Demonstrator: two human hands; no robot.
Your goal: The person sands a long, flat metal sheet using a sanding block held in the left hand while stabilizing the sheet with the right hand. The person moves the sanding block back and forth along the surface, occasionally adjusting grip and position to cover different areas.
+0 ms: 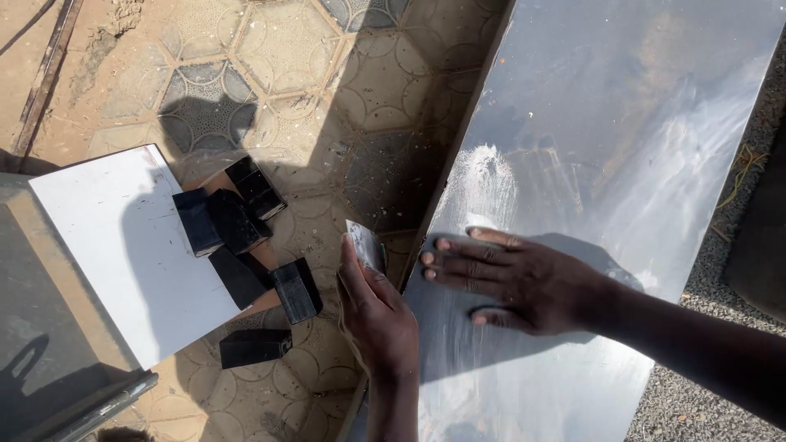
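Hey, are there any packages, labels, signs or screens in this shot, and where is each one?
No packages, labels, signs or screens in view.
Nearest thing: a blank white board, flat rectangle at left, with plain black blocks on and beside it.

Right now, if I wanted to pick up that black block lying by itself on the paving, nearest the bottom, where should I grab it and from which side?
Probably come from above and pinch the lone black block across its two long sides, near the middle. It lies flat on the patterned paving, long and narrow, apart from the other black blocks by the white board, so both long faces look free. The left hand, already holding a small scraper, is nearest.
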